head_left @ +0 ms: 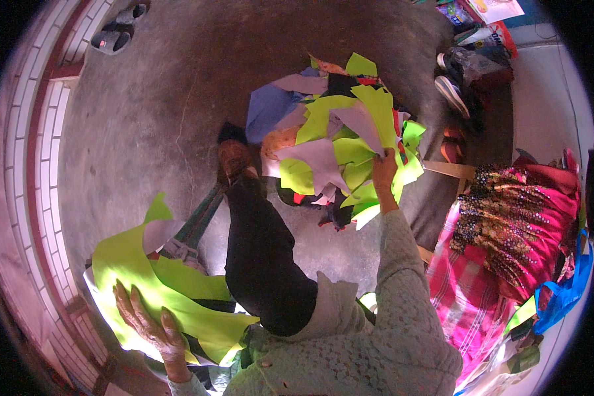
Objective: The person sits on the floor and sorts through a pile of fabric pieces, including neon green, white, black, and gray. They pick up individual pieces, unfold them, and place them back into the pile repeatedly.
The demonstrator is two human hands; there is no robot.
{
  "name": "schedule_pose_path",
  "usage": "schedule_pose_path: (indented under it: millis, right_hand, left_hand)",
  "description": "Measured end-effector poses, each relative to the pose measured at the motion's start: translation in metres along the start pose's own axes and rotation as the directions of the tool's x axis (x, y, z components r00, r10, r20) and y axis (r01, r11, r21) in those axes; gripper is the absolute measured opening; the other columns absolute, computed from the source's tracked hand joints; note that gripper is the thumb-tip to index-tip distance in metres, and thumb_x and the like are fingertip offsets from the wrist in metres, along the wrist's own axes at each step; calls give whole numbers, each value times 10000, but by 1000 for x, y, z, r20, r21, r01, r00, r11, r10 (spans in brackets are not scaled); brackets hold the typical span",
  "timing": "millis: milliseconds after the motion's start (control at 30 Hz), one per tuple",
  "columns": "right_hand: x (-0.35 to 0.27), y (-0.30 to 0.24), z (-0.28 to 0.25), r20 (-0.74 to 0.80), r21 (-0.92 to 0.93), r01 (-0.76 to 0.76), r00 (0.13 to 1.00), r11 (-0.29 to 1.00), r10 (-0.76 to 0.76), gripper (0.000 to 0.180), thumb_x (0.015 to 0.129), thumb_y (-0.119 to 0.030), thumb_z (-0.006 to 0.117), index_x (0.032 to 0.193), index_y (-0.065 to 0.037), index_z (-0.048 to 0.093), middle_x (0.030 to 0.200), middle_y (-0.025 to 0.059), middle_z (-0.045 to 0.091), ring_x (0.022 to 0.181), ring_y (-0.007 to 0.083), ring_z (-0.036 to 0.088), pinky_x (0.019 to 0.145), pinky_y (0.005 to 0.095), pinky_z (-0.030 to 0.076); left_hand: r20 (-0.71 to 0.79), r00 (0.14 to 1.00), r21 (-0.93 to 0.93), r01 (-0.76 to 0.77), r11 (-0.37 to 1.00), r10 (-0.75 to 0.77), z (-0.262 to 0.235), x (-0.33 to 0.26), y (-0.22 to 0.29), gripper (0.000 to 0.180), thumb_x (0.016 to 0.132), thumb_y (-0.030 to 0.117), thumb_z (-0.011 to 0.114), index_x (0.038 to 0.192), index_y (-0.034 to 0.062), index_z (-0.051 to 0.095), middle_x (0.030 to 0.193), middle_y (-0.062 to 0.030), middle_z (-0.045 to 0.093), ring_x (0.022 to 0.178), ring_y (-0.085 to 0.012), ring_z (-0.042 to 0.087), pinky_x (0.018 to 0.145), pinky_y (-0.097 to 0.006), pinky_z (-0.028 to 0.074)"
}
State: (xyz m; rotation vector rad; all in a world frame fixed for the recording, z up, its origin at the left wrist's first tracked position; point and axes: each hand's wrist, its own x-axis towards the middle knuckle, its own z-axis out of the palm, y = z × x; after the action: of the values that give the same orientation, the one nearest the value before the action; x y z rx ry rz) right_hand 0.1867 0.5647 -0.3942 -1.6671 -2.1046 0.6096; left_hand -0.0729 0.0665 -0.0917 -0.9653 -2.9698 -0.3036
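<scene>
My left hand [150, 328] lies flat with its fingers stretched out on a large neon-yellow cloth [129, 261] at the lower left. More yellow and dark pieces show beneath that cloth. Ahead of me, a heap of fabric scraps [310, 119] rises above the floor, mixing neon yellow, pale lilac, blue, orange and black. At the heap's right side, my right hand [385, 170] has its fingers closed on a fabric scrap [366, 129] with a pale face. Its fingertips are partly hidden among the pieces. Whatever holds the heap up is mostly covered.
My black-trousered leg [264, 257] and brown shoe [234, 158] stretch between the two lots of cloth. Right of me, a pink plaid cloth [468, 284] and a sequinned magenta garment [508, 224] cover a seat. Sneakers [452, 92] and slippers [112, 39] stand on the concrete floor [138, 132].
</scene>
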Motion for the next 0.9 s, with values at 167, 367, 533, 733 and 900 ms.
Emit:
schedule_pose_path:
  millis: [167,367,533,733,900]
  right_hand:
    - [23,52,7,-60,-95,60,996,994,-66,424,745,-11,613,1154,17,505,999,177,639,922,334,628,811,395,481]
    - [31,39,2,116,-220,98,990,971,-74,372,751,-144,621,1067,39,551,920,256,581,903,450,572,814,511,457]
    - [40,39,-15,189,-324,132,979,937,-72,240,797,-128,592,996,6,598,942,260,630,970,417,592,812,503,464]
    - [25,48,-28,-92,285,1,995,958,27,216,889,-73,495,1099,-40,527,977,90,597,844,208,581,722,330,463]
    - [25,3,-70,-63,780,-67,981,623,184,240,912,-120,476,1145,-68,500,989,59,571,852,160,560,691,292,470]
  left_hand:
    - [9,1000,-12,-6,1000,6,1,4,-3,636,960,502,372,1400,43,397,1494,-201,310,1380,-393,271,1118,-537,185]
    - [-2,1000,-11,-8,1000,8,-1,3,0,603,963,478,367,1404,69,385,1483,-213,322,1373,-415,278,1104,-569,193]
    - [21,1000,11,6,1000,-6,-3,7,4,578,956,454,376,1402,87,390,1482,-206,328,1372,-419,280,1103,-574,197]
    - [8,1000,14,8,1000,-8,-2,6,5,579,948,456,386,1398,93,407,1487,-170,341,1387,-387,274,1126,-556,177]
    - [-25,1000,-18,15,1000,-16,-6,3,8,576,934,438,428,1395,92,424,1493,-159,341,1406,-343,259,1133,-531,158]
